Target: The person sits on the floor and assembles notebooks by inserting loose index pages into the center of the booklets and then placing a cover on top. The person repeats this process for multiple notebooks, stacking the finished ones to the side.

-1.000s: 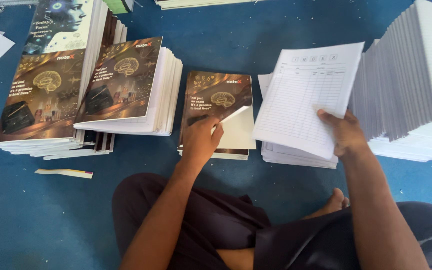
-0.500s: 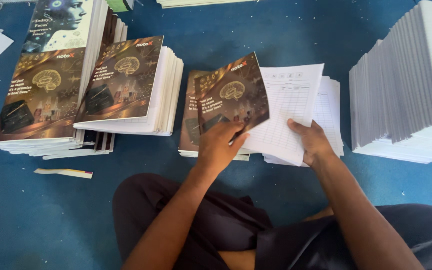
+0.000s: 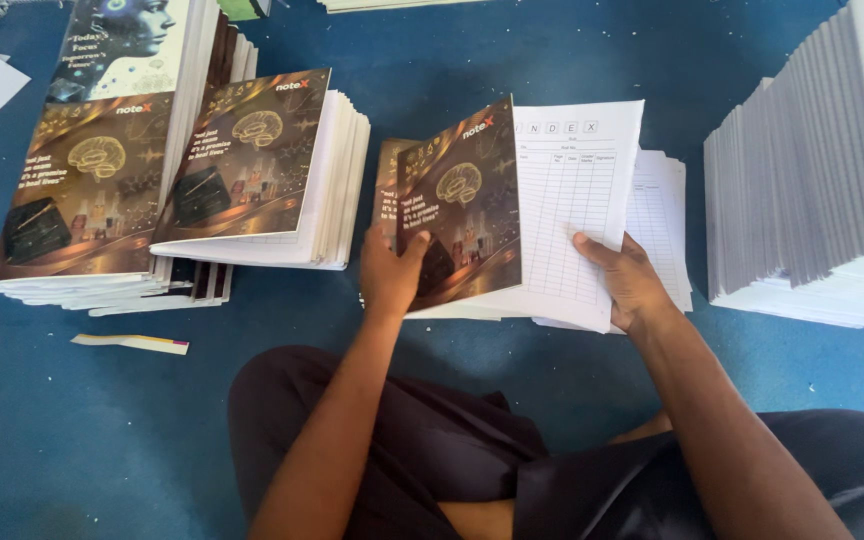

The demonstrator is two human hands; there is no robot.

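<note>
We sit cross-legged on the blue floor (image 3: 552,60), looking down at our hands. Our left hand (image 3: 392,272) has its fingers closed on the lower left edge of a dark cover (image 3: 462,200) with a golden brain picture, holding it tilted up, its right edge overlapping the sheet. Our right hand (image 3: 632,280) grips a white ruled sheet (image 3: 582,190) at its lower right, thumb on top and fingers underneath. Cover and sheet are raised together just above a low pile of covers (image 3: 384,190) on the left and a low pile of white sheets (image 3: 667,220) on the right, both on the floor right in front of our knees. Further left lie two thicker stacks of finished booklets (image 3: 252,160) with the same cover, one leaning on the other. At far right stands a tall block of white paper (image 3: 812,170), well apart from our hands. A paper strip (image 3: 132,343) lies on the floor near the left stacks.
</note>
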